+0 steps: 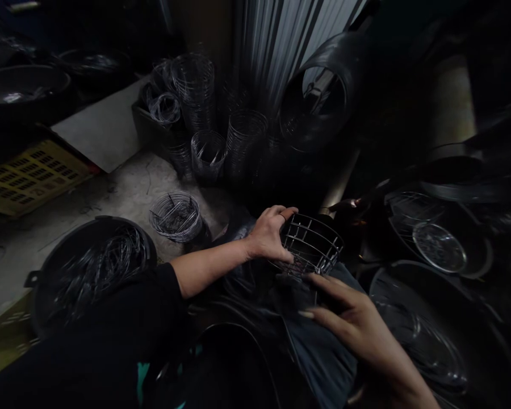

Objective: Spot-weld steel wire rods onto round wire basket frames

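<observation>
Careful: your left hand [269, 234] clenches the wire basket [310, 245] by its rim only; right hand [357, 321] spread loose beside it. Basket could tip, wires snag fingers.

Yellow crate [28, 177], stacked wire rings [206, 122]

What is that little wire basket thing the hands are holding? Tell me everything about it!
The wire basket is a small round cage of thin, shiny metal wires, crossed in a grid with ring hoops around it. It lies tipped on its side over the person's lap, open end facing right. The left hand has its grip over the upper left rim, while the right hand reaches its fingertips to the lower edge. Its inside looks empty.
</observation>
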Tool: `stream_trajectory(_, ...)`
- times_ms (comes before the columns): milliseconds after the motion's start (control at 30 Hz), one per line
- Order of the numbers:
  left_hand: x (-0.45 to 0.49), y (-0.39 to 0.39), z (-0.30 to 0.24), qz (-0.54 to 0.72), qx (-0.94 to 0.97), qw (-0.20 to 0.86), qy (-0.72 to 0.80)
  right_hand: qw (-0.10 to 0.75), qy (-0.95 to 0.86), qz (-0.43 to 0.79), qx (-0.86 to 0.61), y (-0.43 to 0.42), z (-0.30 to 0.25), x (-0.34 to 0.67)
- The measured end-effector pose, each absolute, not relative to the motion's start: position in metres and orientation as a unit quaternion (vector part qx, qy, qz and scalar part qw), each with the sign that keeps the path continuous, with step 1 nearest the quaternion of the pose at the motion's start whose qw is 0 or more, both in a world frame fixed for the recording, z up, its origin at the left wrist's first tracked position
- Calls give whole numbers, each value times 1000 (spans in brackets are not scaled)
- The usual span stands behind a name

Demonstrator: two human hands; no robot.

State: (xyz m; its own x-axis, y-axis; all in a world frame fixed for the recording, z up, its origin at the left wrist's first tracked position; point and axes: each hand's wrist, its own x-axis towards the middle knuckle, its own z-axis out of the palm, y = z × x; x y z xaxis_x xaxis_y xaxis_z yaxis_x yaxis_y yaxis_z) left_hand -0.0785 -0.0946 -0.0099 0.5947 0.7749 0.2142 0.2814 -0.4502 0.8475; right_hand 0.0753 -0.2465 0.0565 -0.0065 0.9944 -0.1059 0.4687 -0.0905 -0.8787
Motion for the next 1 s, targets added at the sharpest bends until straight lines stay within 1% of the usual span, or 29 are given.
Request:
stream_trajectory(133, -76, -98, -9, 298, 809, 395, 317, 312, -613, 374, -622, -230, 55, 80)
stream_trajectory(233, -73, -100, -8, 301, 813, 394, 305, 309, -614, 281, -670, -215, 43, 87)
stream_trajectory(300, -72, -101, -7, 302, 816, 392, 299, 290, -628, 247, -678, -212, 41, 90)
stream_trajectory(400, -70, -99, -8, 296, 818, 394, 299, 295, -619, 268, -676, -226, 47, 98)
stream_trajectory(467, -70, -96, -9, 288, 814, 399, 309, 315, -577, 253, -710, -244, 49, 107)
stream_trajectory(533, -70, -93, -11, 285, 809, 402, 319, 312, -532, 221, -756, -267, 43, 117)
stream_trajectory(567, -71, -92, -11, 285, 808, 403, 322, 290, -517, 232, -771, -279, 36, 121)
stream_trajectory(600, -71, -91, -11, 285, 807, 404, 323, 256, -508, 272, -776, -290, 28, 124)
stream_trajectory(700, -71, -91, -10, 281, 810, 405, 319, 129, -481, 476, -725, -316, 7, 127)
stream_trajectory(767, -70, -93, -9, 277, 813, 404, 315, 87, -462, 563, -680, -325, 4, 126)
stream_trajectory(867, -68, -96, -9, 273, 819, 397, 311, 115, -479, 576, -652, -323, 25, 125)
stream_trajectory(1000, -63, -102, -7, 273, 832, 381, 295, 177, -512, 575, -613, -289, 67, 125)
